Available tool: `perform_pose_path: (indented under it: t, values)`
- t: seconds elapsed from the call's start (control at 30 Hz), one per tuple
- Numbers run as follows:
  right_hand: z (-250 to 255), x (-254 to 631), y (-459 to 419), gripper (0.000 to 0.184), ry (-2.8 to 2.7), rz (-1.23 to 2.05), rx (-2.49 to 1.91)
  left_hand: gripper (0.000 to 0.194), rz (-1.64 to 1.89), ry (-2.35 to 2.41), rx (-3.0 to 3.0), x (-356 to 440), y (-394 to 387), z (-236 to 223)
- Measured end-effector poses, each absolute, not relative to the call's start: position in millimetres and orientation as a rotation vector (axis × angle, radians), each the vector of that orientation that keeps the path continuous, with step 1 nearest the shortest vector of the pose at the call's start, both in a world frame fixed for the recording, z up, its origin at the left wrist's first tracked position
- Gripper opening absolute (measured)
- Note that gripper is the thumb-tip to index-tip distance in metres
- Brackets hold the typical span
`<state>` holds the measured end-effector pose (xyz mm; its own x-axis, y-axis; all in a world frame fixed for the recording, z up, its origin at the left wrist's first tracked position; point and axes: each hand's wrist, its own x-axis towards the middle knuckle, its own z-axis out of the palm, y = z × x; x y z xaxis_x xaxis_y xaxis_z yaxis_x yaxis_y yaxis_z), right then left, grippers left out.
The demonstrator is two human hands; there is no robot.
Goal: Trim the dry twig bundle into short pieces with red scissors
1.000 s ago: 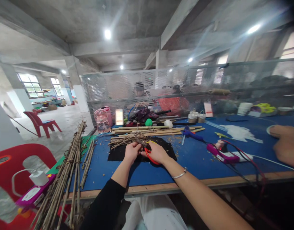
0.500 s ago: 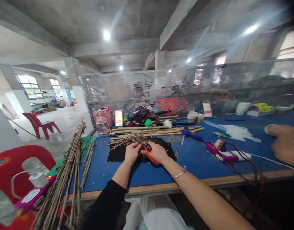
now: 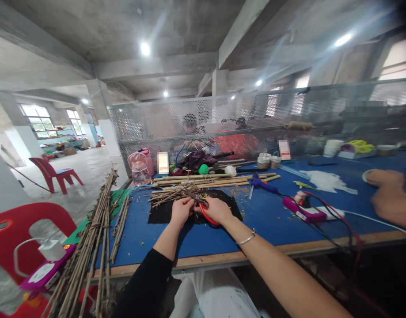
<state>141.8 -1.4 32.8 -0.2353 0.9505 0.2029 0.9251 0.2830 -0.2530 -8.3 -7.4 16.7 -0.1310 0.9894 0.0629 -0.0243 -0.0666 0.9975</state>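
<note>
My right hand (image 3: 220, 211) is closed around the red handles of a pair of scissors (image 3: 206, 215), whose dark blades point up and to the left. Close beside the blades, the fingers of my left hand (image 3: 180, 212) pinch a thin twig, mostly hidden between my hands. Both hands are over a black mat (image 3: 158, 215) on the blue table. Just beyond them lies a loose pile of short twigs (image 3: 168, 194), partly on the mat.
A bundle of long sticks (image 3: 90, 238) leans along the table's left edge. Bamboo-like rods (image 3: 219, 180) lie behind the mat. To the right are a blue glue gun (image 3: 264, 184), a purple power strip (image 3: 302, 211) with cables, and another person's arm (image 3: 390, 194).
The camera view has shifted slightly. My hands stay close together over the mat, the scissors still in the right one, with only slight finger movement.
</note>
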Motion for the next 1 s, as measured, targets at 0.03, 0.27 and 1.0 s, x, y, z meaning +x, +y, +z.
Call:
perform_pose_path:
  t: [0.03, 0.27, 1.0]
  values:
    - [32.9, 141.7, -1.3, 0.057, -2.243, 0.103, -1.709, 0.032, 1.367, 1.243, 1.162, -8.2, -7.6, 17.1]
    - [34.4, 140.5, -4.6, 0.057, -2.222, 0.090, -1.677, 0.028, 1.367, 1.183, 1.078, -7.9, -6.9, 17.9]
    - [32.7, 139.5, -5.9, 0.057, -2.286, 0.066, -1.545, 0.014, 1.384, 1.078, 1.129, -5.2, -1.4, 8.5]
